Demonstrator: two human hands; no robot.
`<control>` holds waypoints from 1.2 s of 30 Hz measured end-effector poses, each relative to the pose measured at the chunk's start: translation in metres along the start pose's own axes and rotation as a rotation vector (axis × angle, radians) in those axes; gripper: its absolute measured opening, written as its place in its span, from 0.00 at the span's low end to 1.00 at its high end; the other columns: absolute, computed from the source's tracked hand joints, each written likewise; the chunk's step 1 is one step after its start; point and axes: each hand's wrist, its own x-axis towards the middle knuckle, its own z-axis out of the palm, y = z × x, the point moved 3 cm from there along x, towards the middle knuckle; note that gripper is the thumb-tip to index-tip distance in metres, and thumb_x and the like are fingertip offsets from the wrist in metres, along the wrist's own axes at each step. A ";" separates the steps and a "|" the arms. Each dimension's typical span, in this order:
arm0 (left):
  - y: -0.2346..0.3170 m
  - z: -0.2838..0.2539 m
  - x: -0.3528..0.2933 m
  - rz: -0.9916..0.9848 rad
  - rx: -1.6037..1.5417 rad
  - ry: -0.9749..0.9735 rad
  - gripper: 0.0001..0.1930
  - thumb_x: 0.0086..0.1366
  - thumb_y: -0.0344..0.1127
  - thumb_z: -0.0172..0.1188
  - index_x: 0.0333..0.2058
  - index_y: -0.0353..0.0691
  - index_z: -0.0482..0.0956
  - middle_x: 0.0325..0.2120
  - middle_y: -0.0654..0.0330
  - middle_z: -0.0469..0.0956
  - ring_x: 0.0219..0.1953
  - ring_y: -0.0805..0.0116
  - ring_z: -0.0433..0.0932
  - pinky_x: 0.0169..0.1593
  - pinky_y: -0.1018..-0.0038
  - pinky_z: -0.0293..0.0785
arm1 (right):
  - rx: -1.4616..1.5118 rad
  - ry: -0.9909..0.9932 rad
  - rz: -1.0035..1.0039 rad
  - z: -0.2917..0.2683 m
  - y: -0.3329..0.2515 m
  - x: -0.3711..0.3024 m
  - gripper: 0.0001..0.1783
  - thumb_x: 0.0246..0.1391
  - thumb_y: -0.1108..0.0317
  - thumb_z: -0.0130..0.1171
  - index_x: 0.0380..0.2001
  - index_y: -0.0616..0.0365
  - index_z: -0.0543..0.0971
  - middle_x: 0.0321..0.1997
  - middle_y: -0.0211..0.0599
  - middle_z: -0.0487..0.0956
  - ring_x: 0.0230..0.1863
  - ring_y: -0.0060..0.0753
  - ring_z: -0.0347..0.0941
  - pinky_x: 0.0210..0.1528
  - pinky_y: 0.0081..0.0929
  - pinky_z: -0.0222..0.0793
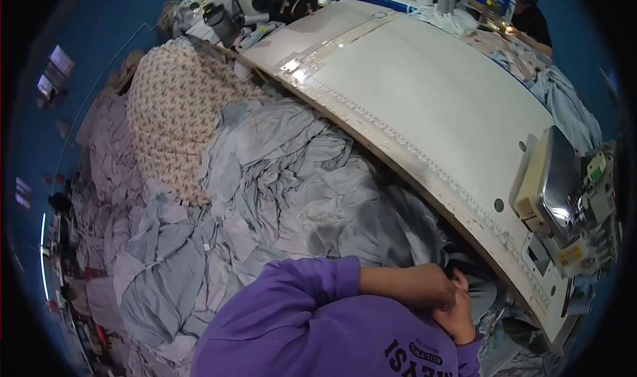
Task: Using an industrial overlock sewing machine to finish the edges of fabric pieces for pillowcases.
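My left forearm, in a purple sleeve pushed back, reaches across my body to the right. My left hand (432,288) is bent at the wrist and meets my right hand (456,316) close to the table's near edge. The left hand's fingers are mostly hidden. My right hand is curled up against the left one, and anything between them is too small or covered to make out. A large heap of grey-blue fabric (285,184) lies beyond my arms, left of the table. Dark cloth (474,277) sits just beside the hands.
A white worktable (424,91) with a measuring tape along its edge curves across the right. A sewing machine (554,184) stands on it. Patterned beige cloth (172,111) is piled at the left. A dark flask (217,24) stands far back. Another person (531,22) works at the far right.
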 end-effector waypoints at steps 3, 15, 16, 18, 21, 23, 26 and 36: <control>0.007 -0.020 0.008 -0.001 -0.041 0.271 0.16 0.47 0.33 0.59 0.37 0.46 0.69 0.29 0.62 0.71 0.27 0.60 0.76 0.28 0.67 0.70 | -0.192 -0.172 -0.096 -0.010 0.012 -0.003 0.13 0.34 0.71 0.60 0.30 0.60 0.76 0.31 0.45 0.76 0.35 0.51 0.71 0.38 0.40 0.65; -0.087 -0.084 -0.103 -0.629 -0.010 1.084 0.10 0.48 0.29 0.58 0.32 0.39 0.76 0.29 0.56 0.76 0.34 0.56 0.75 0.41 0.64 0.69 | -0.748 1.127 -0.323 -0.184 -0.058 -0.066 0.11 0.53 0.66 0.57 0.32 0.67 0.77 0.29 0.45 0.77 0.28 0.41 0.74 0.31 0.34 0.68; -0.093 -0.097 -0.118 -0.470 0.426 1.113 0.12 0.50 0.32 0.57 0.36 0.38 0.75 0.32 0.54 0.76 0.35 0.56 0.75 0.40 0.64 0.70 | -0.692 1.104 -0.224 -0.192 -0.041 -0.086 0.13 0.52 0.64 0.58 0.34 0.65 0.76 0.33 0.42 0.76 0.33 0.38 0.72 0.38 0.33 0.66; -0.076 -0.161 -0.094 -0.540 0.468 1.372 0.07 0.61 0.33 0.52 0.36 0.38 0.74 0.31 0.56 0.76 0.32 0.62 0.75 0.37 0.69 0.72 | -0.704 0.982 0.077 -0.190 -0.043 -0.095 0.19 0.50 0.59 0.61 0.38 0.63 0.75 0.39 0.36 0.74 0.39 0.29 0.68 0.44 0.26 0.63; -0.087 -0.219 -0.100 -0.247 0.040 1.445 0.08 0.63 0.34 0.50 0.40 0.40 0.73 0.35 0.61 0.76 0.34 0.66 0.75 0.40 0.71 0.72 | -0.318 0.889 0.346 -0.165 -0.042 -0.059 0.09 0.48 0.67 0.56 0.26 0.62 0.72 0.27 0.29 0.69 0.29 0.21 0.63 0.32 0.19 0.59; -0.091 -0.346 -0.162 -0.167 0.185 1.439 0.09 0.62 0.34 0.51 0.39 0.39 0.73 0.34 0.60 0.76 0.35 0.66 0.75 0.42 0.72 0.71 | -0.132 0.774 0.384 -0.152 -0.040 -0.042 0.06 0.32 0.80 0.55 0.20 0.63 0.75 0.21 0.30 0.65 0.23 0.25 0.61 0.25 0.19 0.53; -0.087 -0.426 -0.120 0.003 0.381 1.450 0.10 0.61 0.35 0.51 0.38 0.39 0.74 0.33 0.59 0.75 0.36 0.67 0.74 0.44 0.72 0.70 | 0.125 0.652 0.364 -0.142 -0.013 -0.035 0.12 0.28 0.82 0.58 0.24 0.62 0.78 0.22 0.28 0.69 0.24 0.21 0.63 0.26 0.17 0.57; -0.215 -0.402 0.091 -0.557 0.880 1.002 0.20 0.45 0.26 0.60 0.41 0.42 0.75 0.41 0.49 0.74 0.46 0.50 0.71 0.52 0.63 0.65 | 0.218 1.057 0.261 -0.137 -0.003 0.047 0.10 0.51 0.69 0.59 0.37 0.62 0.76 0.32 0.29 0.77 0.33 0.18 0.70 0.37 0.19 0.66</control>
